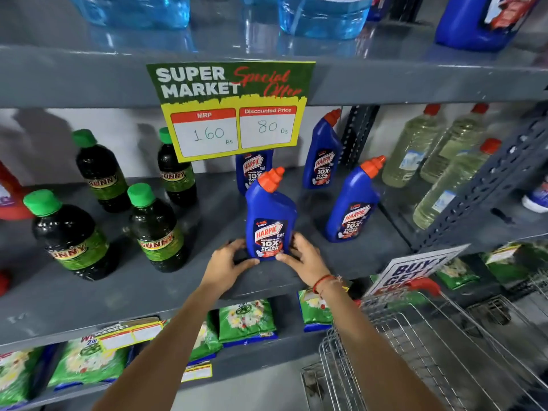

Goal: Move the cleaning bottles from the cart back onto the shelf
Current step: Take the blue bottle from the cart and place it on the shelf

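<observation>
A grey metal shelf (296,280) is filling most of the view, and a wire cart (415,351) is sitting low at the right, just below its front edge. A green and yellow offer sign (234,108) is hanging from the shelf board above. Four dark bottles with green caps (71,235) are standing on the left of the shelf, and pale bottles with red caps (415,149) are standing on the right. Three blue bottles (353,203) are standing behind, while the front blue bottle (269,215) is standing upright near the shelf's front edge. The left hand (225,262) and right hand (305,259) are cupping its base from either side, fingers curled loosely open and thumbs touching its lower front.
</observation>
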The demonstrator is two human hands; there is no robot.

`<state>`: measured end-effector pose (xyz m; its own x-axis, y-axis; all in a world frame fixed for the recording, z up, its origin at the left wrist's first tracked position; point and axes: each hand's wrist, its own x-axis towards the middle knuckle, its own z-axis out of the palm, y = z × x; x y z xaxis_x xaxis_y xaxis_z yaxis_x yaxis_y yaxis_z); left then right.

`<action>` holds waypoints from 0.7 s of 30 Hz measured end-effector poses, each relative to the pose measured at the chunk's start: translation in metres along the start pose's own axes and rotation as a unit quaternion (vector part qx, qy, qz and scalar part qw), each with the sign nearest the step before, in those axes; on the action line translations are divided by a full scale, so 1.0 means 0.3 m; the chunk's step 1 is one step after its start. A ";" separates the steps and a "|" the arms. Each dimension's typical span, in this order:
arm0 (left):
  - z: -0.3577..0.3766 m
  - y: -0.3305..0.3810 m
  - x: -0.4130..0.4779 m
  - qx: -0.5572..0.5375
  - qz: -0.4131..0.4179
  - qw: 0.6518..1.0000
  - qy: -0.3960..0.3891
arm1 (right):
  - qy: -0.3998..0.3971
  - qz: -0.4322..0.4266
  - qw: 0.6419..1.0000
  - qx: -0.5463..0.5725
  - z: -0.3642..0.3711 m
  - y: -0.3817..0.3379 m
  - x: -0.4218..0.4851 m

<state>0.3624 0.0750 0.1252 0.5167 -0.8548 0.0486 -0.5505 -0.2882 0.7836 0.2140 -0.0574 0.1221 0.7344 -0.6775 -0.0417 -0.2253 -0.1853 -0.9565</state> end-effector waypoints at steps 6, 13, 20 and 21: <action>0.006 -0.009 0.028 -0.001 -0.012 0.999 0.035 | 0.002 0.023 1.000 0.012 0.008 -0.014 0.042; 0.015 0.002 0.030 0.002 -0.012 0.999 0.051 | 0.016 0.026 1.000 -0.004 0.020 -0.021 0.059; 0.017 -0.001 0.036 0.007 -0.015 0.998 0.054 | 0.034 0.025 0.999 -0.002 0.025 -0.028 0.052; 0.019 -0.002 0.036 0.010 -0.015 0.998 0.053 | 0.034 0.025 0.999 -0.004 0.027 -0.029 0.051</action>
<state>0.3647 0.0635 0.1219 0.6000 -0.7948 0.0912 -0.5458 -0.3233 0.7730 0.2322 -0.0605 0.1273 0.6768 -0.7329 -0.0698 -0.2667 -0.1557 -0.9511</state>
